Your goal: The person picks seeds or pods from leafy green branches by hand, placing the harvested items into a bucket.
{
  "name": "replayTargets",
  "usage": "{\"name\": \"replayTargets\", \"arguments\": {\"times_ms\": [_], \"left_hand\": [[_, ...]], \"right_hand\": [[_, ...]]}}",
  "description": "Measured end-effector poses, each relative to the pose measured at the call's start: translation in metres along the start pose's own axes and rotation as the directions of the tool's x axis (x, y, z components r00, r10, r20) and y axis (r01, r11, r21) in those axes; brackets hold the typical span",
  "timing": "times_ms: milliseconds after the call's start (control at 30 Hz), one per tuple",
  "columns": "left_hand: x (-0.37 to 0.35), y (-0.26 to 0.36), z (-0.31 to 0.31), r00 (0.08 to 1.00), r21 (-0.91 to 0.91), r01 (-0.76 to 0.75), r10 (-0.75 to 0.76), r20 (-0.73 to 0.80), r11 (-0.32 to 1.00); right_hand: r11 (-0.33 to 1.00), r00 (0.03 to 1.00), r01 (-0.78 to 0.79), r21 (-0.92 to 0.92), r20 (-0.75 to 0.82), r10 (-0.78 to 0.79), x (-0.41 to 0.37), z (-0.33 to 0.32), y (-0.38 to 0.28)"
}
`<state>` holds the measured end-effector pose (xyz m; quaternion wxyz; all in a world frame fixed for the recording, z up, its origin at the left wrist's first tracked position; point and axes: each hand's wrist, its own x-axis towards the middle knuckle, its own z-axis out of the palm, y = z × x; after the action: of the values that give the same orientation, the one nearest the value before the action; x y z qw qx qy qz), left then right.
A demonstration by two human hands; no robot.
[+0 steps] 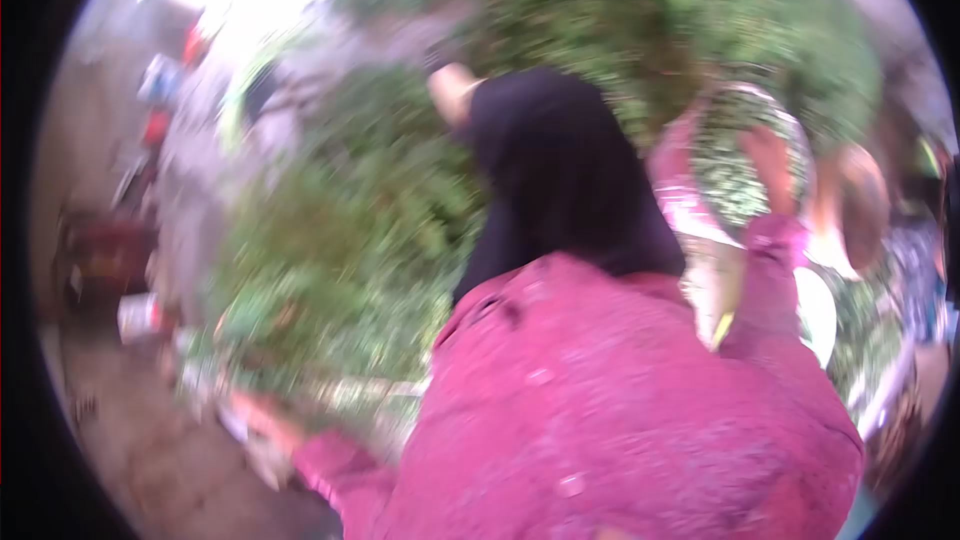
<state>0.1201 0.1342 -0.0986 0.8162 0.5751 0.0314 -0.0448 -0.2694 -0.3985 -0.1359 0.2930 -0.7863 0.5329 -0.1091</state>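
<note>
The picture is smeared by motion. At the right, my right hand [768, 168] is over the green pods or leaf pieces [724, 160] in a pink bucket [678, 162], seeming to touch them. Its fingers are too blurred to show whether they grip anything. My left hand [262, 422] is low at the left, beside the edge of a wide heap of green plants [370, 190]. What it touches or holds cannot be made out. Between the hands are my pink jacket [620, 400] and a leg in black trousers [560, 160].
More leafy plants [740, 0] spread beyond the bucket. An orange-brown round container [862, 210] and a white rounded thing [818, 315] stand at the right, near bluish patterned cloth [912, 265]. At the left are a dark red object [108, 250] and a white-and-red container [138, 318].
</note>
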Motion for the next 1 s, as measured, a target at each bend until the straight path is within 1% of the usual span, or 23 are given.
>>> {"name": "replayTargets", "arguments": {"times_ms": [33,67,100,167,200,267,300,367,400,433,500,567,600,633,667,733,767,800,833,900,933,967,1000], "left_hand": [[0.005,-0.034,0.044,0.992,-0.037,0.073,-0.069,0.103,0.997],[0.007,-0.058,0.093,0.973,-0.053,0.138,-0.125,0.196,0.989],[0.004,-0.073,0.132,0.948,-0.056,0.193,-0.171,0.269,0.98],[0.007,-0.095,0.151,0.908,-0.049,0.255,-0.222,0.356,0.966],[0.005,-0.097,0.159,0.892,-0.042,0.275,-0.238,0.384,0.961],[0.003,-0.094,0.171,0.865,-0.023,0.304,-0.266,0.425,0.953],[0.003,-0.091,0.177,0.851,-0.016,0.316,-0.276,0.446,0.949],[0.005,-0.085,0.195,0.821,-0.009,0.336,-0.288,0.493,0.942],[0.007,-0.081,0.205,0.805,-0.007,0.343,-0.29,0.517,0.939],[0.008,-0.076,0.214,0.789,-0.004,0.349,-0.291,0.541,0.937],[0.011,-0.067,0.233,0.754,0.007,0.36,-0.296,0.586,0.933],[0.014,-0.054,0.246,0.725,0.021,0.366,-0.299,0.62,0.93],[0.017,-0.045,0.248,0.718,0.025,0.36,-0.294,0.631,0.933],[0.023,-0.029,0.244,0.724,0.027,0.34,-0.28,0.63,0.94],[0.031,-0.006,0.232,0.748,0.029,0.303,-0.257,0.613,0.953],[0.048,0.067,0.177,0.833,0.051,0.175,-0.175,0.525,0.983],[0.053,0.108,0.144,0.873,0.076,0.102,-0.126,0.471,0.992],[0.052,0.145,0.115,0.903,0.104,0.046,-0.086,0.422,0.993],[0.049,0.175,0.093,0.923,0.127,0.003,-0.052,0.382,0.992],[0.043,0.212,0.063,0.939,0.166,-0.036,-0.024,0.342,0.985],[0.044,0.221,0.057,0.942,0.182,-0.038,-0.026,0.336,0.983],[0.045,0.226,0.056,0.942,0.194,-0.035,-0.033,0.334,0.98],[0.067,0.211,0.033,0.981,0.292,-0.019,-0.039,0.188,0.956]], "right_hand": [[0.997,0.992,0.01,-0.075,-0.122,-0.019,0.004,0.006,0.015],[0.999,0.994,-0.031,-0.028,-0.108,0.028,-0.005,-0.005,0.0],[1.0,0.989,-0.012,0.019,-0.149,0.014,-0.007,-0.007,0.005],[0.97,0.974,-0.049,0.24,-0.202,0.099,-0.009,-0.004,0.014],[0.971,0.971,-0.06,0.231,-0.212,0.11,-0.012,-0.008,0.018],[0.913,0.957,-0.087,0.399,-0.222,0.188,-0.018,-0.012,0.022],[0.915,0.955,-0.091,0.393,-0.227,0.193,-0.02,-0.014,0.024],[0.883,0.943,-0.136,0.449,-0.214,0.254,-0.021,-0.019,0.026],[0.84,0.942,-0.112,0.531,-0.212,0.261,-0.022,-0.021,0.021],[0.841,0.939,-0.108,0.529,-0.224,0.261,-0.023,-0.023,0.013],[0.781,0.955,0.015,0.625,-0.241,0.174,-0.028,-0.028,-0.017],[0.75,0.962,0.027,0.661,-0.221,0.161,-0.025,-0.022,-0.045],[0.681,0.985,0.052,0.731,-0.149,0.085,-0.022,-0.017,-0.061],[0.597,0.997,0.065,0.8,-0.071,-0.014,-0.019,-0.012,-0.078],[0.577,0.992,0.126,0.807,-0.092,-0.087,-0.023,-0.013,-0.107],[0.669,0.984,0.168,0.724,-0.079,-0.162,-0.025,-0.014,-0.161],[0.522,0.961,0.2,0.83,-0.061,-0.271,-0.017,-0.003,-0.178],[0.431,0.927,0.198,0.88,-0.025,-0.374,-0.013,0.006,-0.199],[0.401,0.892,0.196,0.895,0.008,-0.452,-0.016,0.011,-0.224],[0.501,0.815,0.355,0.789,0.0,-0.579,-0.036,0.021,-0.27],[0.493,0.806,0.346,0.798,0.016,-0.592,-0.047,0.028,-0.284],[0.517,0.732,0.392,0.761,0.083,-0.677,-0.06,0.034,-0.297],[0.532,0.647,0.445,0.72,0.152,-0.747,-0.071,0.04,-0.306]]}}
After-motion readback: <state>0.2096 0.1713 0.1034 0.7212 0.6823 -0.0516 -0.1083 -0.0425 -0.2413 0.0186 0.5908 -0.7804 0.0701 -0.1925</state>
